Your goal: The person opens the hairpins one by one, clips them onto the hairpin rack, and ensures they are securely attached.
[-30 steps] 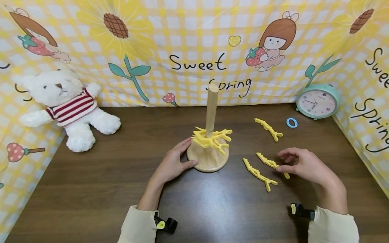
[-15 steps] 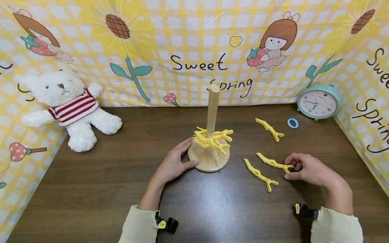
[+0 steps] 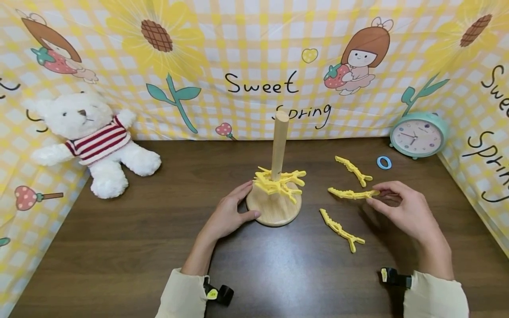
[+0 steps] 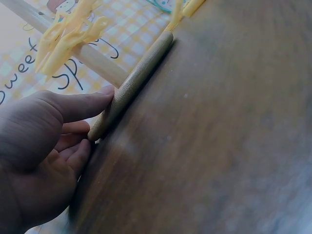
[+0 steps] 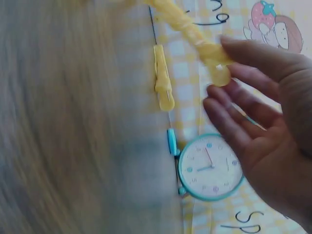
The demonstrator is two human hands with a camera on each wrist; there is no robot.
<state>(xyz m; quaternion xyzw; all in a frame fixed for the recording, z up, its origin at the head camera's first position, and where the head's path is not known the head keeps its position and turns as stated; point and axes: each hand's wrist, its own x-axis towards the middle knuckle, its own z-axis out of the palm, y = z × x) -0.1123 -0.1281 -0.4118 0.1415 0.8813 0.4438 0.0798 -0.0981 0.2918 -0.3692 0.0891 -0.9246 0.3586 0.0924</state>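
In the head view a wooden stand (image 3: 272, 211) has a round base and an upright post, with several yellow hair clips (image 3: 278, 182) gathered around the post's lower part. My left hand (image 3: 226, 217) grips the left rim of the base, thumb on top, as the left wrist view shows with the base (image 4: 141, 75). On the right, my right hand (image 3: 411, 214) pinches the forked end of a yellow alligator hair clip (image 3: 350, 194), which appears raised off the table in the right wrist view. Two similar clips lie nearby: a far clip (image 3: 353, 170) and a near clip (image 3: 339, 229).
A light-blue ring (image 3: 384, 163) lies in front of a mint alarm clock (image 3: 417, 134) at the back right. At the back left sits a white teddy bear (image 3: 99, 141). A yellow checked cloth (image 3: 250, 44) walls the brown table (image 3: 119, 247).
My right hand has taken the middle hair clip by its forked end, and moved it away from me, turning it more level. The left hand stays on the base.
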